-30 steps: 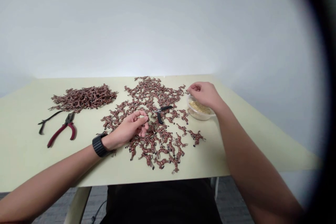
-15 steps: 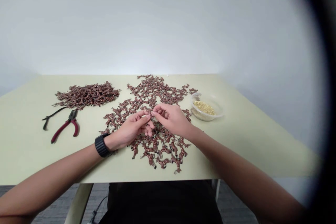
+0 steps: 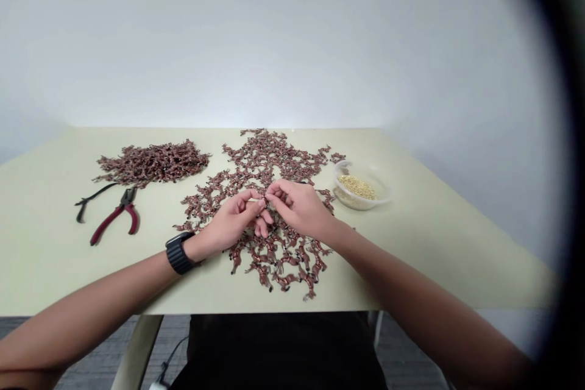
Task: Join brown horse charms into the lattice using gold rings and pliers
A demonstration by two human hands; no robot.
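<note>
My left hand [image 3: 238, 217] and my right hand [image 3: 299, 208] meet fingertip to fingertip above many small brown animal figures [image 3: 283, 262] that look like deer. Thumb and index finger of each hand are pinched together. Whatever sits between them is too small and covered to make out. The left hand's other fingers hang half curled over the figures. A clear round plastic tub [image 3: 382, 200] of tiny gold-coloured pieces [image 3: 359, 187] stands to the right of my right hand.
A dense heap of similar brown figures [image 3: 153, 163] lies at the back left of the pale yellow table [image 3: 68, 274]. In front of it are red-handled pliers [image 3: 109, 225] and a black-handled tool [image 3: 81, 212]. A wall rises behind the table.
Both hands stay pinched together at the same spot, with only slight finger movement. The view has shifted a little; nothing on the table has visibly moved.
</note>
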